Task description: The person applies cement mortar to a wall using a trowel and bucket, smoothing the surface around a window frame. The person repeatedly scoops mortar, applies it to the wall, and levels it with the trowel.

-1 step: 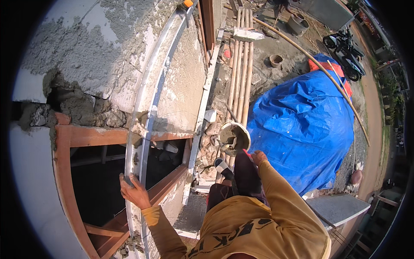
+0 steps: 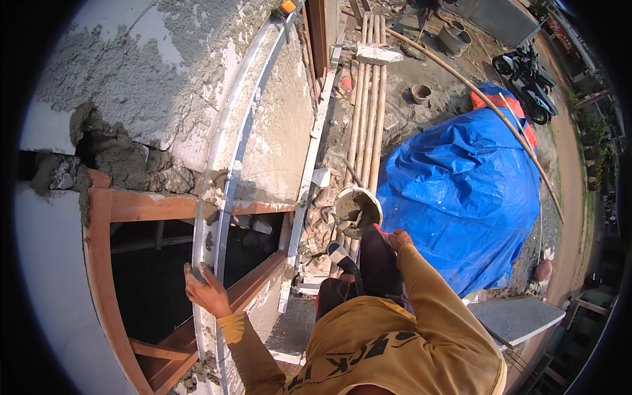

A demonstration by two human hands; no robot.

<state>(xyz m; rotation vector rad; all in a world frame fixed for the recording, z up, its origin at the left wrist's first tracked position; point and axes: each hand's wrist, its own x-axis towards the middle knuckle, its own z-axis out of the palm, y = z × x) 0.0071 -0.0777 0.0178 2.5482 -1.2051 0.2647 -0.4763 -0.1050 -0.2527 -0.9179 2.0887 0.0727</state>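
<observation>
My left hand grips a long pale metal bar, smeared with mortar, that runs up the plastered wall and across a wooden-framed opening. A tool with an orange top sits at the bar's upper end. My right hand is closed beside my dark-clothed thigh, by a small red patch; what it holds, if anything, I cannot make out. Just beyond it stands a bucket with mortar and a pale tool inside.
Several bamboo poles lie along the wall, a white block across them. A blue tarp covers a heap, with a long pole over it. A small bucket, a motorbike, another person and a grey slab are around.
</observation>
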